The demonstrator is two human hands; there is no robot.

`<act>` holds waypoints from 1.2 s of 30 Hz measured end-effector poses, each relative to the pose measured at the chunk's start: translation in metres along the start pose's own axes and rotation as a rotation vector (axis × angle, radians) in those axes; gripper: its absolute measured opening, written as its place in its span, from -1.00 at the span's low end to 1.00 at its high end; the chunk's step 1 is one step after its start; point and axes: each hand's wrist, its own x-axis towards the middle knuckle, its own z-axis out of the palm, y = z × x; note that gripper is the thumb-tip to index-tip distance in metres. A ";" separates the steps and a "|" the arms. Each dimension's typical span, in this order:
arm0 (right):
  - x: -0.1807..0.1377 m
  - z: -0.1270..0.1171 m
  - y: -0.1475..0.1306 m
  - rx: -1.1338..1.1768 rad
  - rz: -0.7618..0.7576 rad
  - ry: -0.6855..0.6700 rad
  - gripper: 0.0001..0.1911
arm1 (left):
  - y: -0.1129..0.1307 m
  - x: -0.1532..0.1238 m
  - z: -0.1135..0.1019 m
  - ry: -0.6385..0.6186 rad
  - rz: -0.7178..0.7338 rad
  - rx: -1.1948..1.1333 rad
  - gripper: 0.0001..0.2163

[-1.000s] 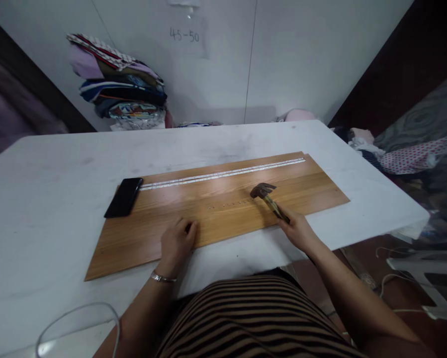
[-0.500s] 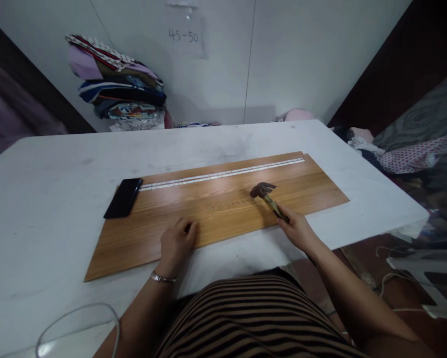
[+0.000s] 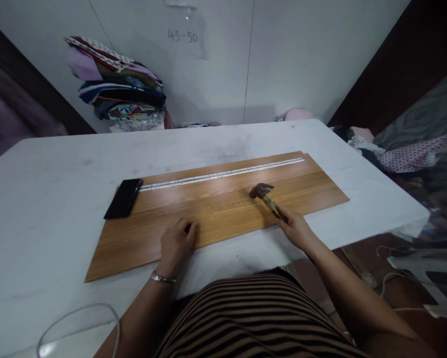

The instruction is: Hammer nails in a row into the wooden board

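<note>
My right hand (image 3: 296, 229) is wrapped round the handle of a claw hammer (image 3: 262, 190). The rusty hammer head is over the wood-grain board (image 3: 148, 209), at the right end of a row of several small nails (image 3: 228, 204); whether it touches one I cannot tell. On the front part of the board rests my left hand (image 3: 176, 242), its fingers curled in. What it holds, if anything, is hidden. Two thin silvery strips (image 3: 223, 174) run side by side along the board's far edge.
A black phone (image 3: 123, 198) lies across the board's left end. The board is on a white table (image 3: 59, 174). Folded clothes (image 3: 122, 89) are piled at the back left against the wall. A grey cable (image 3: 79, 308) loops at the lower left.
The hammer head has shifted very slightly to the left. My left hand, the board and the phone stay where they were.
</note>
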 end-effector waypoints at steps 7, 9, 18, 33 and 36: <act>-0.001 0.001 0.000 0.014 -0.015 0.012 -0.43 | -0.002 0.000 0.003 0.008 0.004 0.007 -0.73; -0.001 0.000 0.000 0.012 -0.020 0.008 -0.42 | -0.002 0.000 0.003 0.019 0.007 0.009 -0.73; -0.001 0.000 -0.001 0.013 -0.018 0.001 -0.43 | 0.001 -0.001 0.000 0.006 0.006 0.012 -0.73; -0.001 0.000 -0.003 0.006 -0.020 -0.006 -0.43 | 0.002 0.000 -0.001 0.011 0.014 0.016 -0.71; -0.001 0.001 -0.001 0.013 -0.014 -0.012 -0.43 | 0.001 0.000 0.000 0.011 0.012 0.012 -0.72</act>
